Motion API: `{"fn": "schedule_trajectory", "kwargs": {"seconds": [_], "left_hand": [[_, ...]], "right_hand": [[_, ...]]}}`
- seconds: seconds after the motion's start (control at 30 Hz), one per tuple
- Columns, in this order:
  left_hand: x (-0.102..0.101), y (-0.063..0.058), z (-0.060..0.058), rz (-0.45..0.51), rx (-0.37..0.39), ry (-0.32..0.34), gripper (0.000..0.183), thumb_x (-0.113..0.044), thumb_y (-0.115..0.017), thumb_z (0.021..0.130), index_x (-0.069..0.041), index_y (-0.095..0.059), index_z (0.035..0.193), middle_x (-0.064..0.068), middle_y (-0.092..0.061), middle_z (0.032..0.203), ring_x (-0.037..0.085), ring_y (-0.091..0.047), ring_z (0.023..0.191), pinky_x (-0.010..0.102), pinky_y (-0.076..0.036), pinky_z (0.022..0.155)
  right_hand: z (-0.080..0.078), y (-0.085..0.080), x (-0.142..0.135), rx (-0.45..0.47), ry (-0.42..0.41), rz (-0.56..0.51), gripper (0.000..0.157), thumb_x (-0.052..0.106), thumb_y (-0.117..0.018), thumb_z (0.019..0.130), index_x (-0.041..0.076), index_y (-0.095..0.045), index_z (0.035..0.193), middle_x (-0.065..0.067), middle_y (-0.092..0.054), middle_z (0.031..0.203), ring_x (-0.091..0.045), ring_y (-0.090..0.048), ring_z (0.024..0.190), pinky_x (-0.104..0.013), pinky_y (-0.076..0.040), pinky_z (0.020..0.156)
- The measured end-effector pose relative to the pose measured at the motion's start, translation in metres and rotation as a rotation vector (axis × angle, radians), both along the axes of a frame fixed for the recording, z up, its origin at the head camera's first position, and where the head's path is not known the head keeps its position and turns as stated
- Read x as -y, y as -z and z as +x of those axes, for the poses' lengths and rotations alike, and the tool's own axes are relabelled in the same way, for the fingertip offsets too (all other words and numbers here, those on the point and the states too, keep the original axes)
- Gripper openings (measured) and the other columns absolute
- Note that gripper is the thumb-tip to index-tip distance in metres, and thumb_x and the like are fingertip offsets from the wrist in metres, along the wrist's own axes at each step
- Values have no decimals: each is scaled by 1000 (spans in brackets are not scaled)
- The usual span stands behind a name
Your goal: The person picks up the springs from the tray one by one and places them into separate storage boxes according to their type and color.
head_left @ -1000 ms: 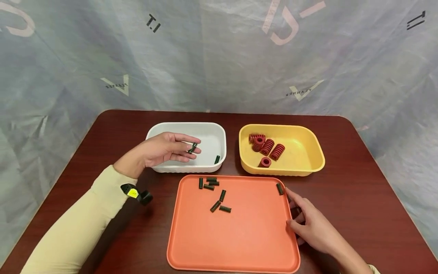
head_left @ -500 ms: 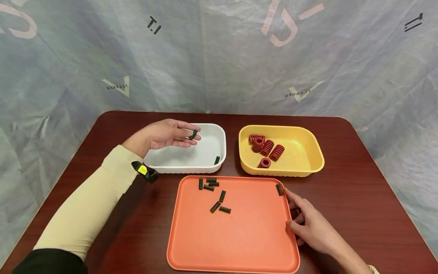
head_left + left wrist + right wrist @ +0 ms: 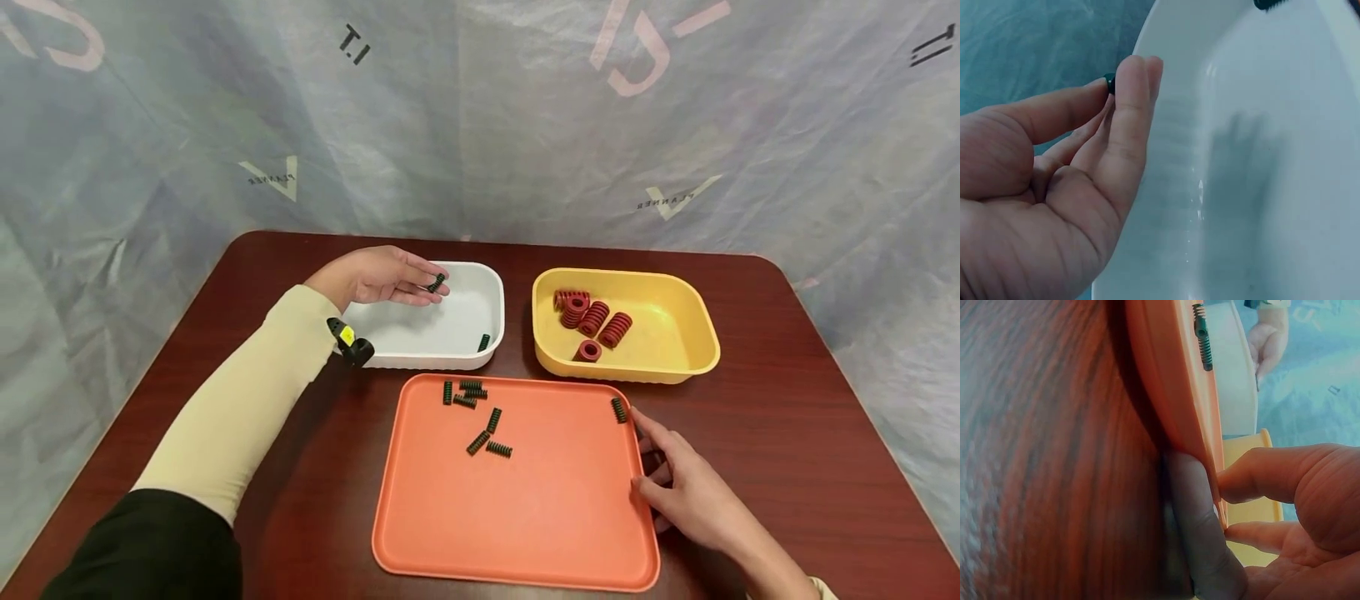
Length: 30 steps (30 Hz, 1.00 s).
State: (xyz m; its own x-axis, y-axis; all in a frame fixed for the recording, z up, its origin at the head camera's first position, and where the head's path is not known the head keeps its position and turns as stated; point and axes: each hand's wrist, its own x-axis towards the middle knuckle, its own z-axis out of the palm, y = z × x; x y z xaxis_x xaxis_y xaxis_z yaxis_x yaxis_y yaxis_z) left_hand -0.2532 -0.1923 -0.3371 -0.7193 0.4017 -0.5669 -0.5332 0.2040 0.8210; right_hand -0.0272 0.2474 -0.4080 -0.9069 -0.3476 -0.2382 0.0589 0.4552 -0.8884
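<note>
My left hand (image 3: 386, 277) is over the back left part of the white bin (image 3: 438, 363), pinching a small dark green spring (image 3: 437, 283) between thumb and fingers. In the left wrist view only the end of this spring (image 3: 1110, 83) shows at the fingertips. Another green spring (image 3: 483, 342) lies in the bin's front right corner. My right hand (image 3: 686, 487) grips the right rim of the orange tray (image 3: 555, 508), its fingers partly hidden under the edge. Several green springs (image 3: 477, 442) lie in the tray's back left part, and a single one (image 3: 618, 410) is at its back right corner.
To the right of the white bin stands a yellow bin (image 3: 667, 333) holding several thick red springs (image 3: 594, 318). Both bins and the tray are on a dark red-brown table (image 3: 765, 400). A grey printed sheet (image 3: 480, 125) hangs behind the table.
My left hand has moved away from me, from the front of the white bin to its back left, still pinching the spring. The right hand has kept its hold on the tray.
</note>
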Motion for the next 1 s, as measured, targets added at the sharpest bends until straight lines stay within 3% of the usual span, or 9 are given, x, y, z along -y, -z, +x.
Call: {"fn": "schedule_trajectory", "kwargs": {"seconds": [0.17, 0.43, 0.7, 1.0], "left_hand": [[-6, 0, -8, -27, 12, 14, 44, -3, -58, 105, 2, -52, 148, 20, -65, 134, 22, -71, 109, 37, -56, 100], [-5, 7, -14, -66, 39, 22, 43, -1, -58, 105, 5, -52, 147, 22, -68, 129, 25, -73, 103, 44, -47, 110], [-3, 16, -16, -145, 72, 93, 41, 2, -59, 103, 7, -53, 143, 19, -73, 117, 24, -75, 95, 34, -60, 92], [-3, 18, -16, -147, 71, 128, 42, 3, -59, 103, 10, -50, 144, 20, -71, 121, 23, -74, 96, 34, -59, 95]], "right_hand": [[0, -1, -1, 1, 12, 12, 85, -8, -64, 95, 13, -21, 165, -28, -44, 125, -22, -68, 76, -40, -60, 45], [0, 0, 1, 20, 14, 17, 86, -8, -65, 94, 13, -21, 165, -28, -42, 127, -24, -68, 77, -40, -61, 46], [2, 1, 5, 11, 13, 21, 85, -8, -65, 94, 13, -22, 165, -28, -44, 126, -24, -68, 77, -40, -61, 46], [4, 0, 5, 11, 21, 31, 84, -8, -64, 94, 13, -23, 165, -28, -43, 127, -24, -68, 77, -39, -61, 46]]}}
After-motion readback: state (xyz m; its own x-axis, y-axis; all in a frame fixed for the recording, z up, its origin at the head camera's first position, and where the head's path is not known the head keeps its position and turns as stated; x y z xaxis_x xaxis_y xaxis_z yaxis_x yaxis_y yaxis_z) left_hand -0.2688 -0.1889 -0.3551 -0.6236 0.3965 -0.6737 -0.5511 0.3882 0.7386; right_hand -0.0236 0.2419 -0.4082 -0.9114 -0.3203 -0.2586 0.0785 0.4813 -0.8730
